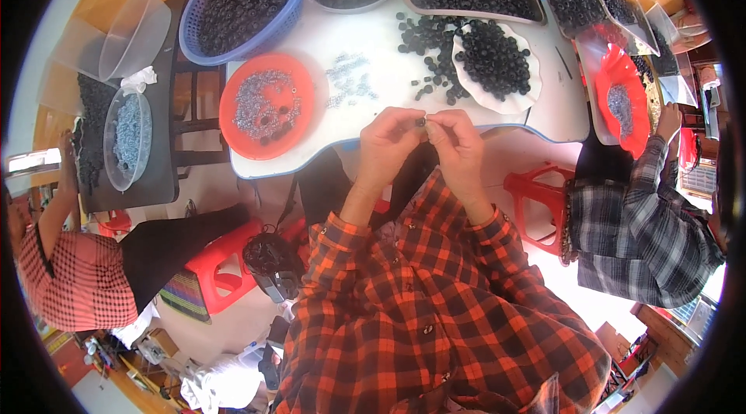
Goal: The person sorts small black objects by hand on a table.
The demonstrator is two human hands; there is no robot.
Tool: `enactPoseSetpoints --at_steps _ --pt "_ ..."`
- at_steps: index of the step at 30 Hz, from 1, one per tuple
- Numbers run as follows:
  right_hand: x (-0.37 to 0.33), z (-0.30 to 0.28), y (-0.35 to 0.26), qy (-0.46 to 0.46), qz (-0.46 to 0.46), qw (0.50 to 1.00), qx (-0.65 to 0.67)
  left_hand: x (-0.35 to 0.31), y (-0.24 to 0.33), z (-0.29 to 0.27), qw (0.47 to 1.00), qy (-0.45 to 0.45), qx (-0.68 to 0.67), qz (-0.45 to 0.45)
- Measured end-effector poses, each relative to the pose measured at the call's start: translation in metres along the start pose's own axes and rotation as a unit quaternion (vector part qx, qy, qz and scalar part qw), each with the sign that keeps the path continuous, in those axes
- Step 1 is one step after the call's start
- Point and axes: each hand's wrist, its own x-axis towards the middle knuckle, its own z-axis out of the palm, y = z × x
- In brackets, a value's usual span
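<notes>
Where left grip [390,137] meets right grip [458,144], small dark piece [420,123], between fingertips [434,130].

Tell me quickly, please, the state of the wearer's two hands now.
Left hand: closed, pinching a small dark piece.
Right hand: closed, pinching at the same piece; its exact grip cannot be told.

A small black piece [420,123] sits slightly above and right of the frame's middle, pinched between the fingertips of both hands [388,140]. It looks stubby and dark where it shows; much of it is covered, so its full shape and tilt cannot be made out.
</notes>
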Motion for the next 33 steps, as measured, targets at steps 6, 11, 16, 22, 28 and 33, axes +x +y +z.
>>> enactPoseSetpoints --at_steps 6,11,16,22,28,33 --pt "-0.001 -0.003 0.004 0.001 0.018 0.999 -0.037 -0.006 0.005 0.004 0.999 -0.026 -0.019 0.002" --pt "-0.003 -0.002 -0.006 0.002 0.093 0.995 0.039 -0.008 0.002 0.001 0.956 0.002 -0.250 -0.152" --pt "0.001 -0.005 -0.014 0.001 0.136 0.989 0.065 -0.014 -0.001 0.000 0.914 0.006 -0.375 -0.154" --pt "-0.001 -0.008 -0.006 -0.008 0.102 0.993 0.066 -0.015 -0.012 -0.004 0.871 -0.003 -0.466 -0.157" --pt "-0.002 -0.007 -0.007 -0.024 0.116 0.989 0.093 -0.017 -0.016 -0.006 0.848 -0.014 -0.506 -0.161" --pt "-0.003 -0.005 -0.003 -0.041 0.096 0.990 0.098 -0.018 -0.012 -0.004 0.842 -0.016 -0.515 -0.158"
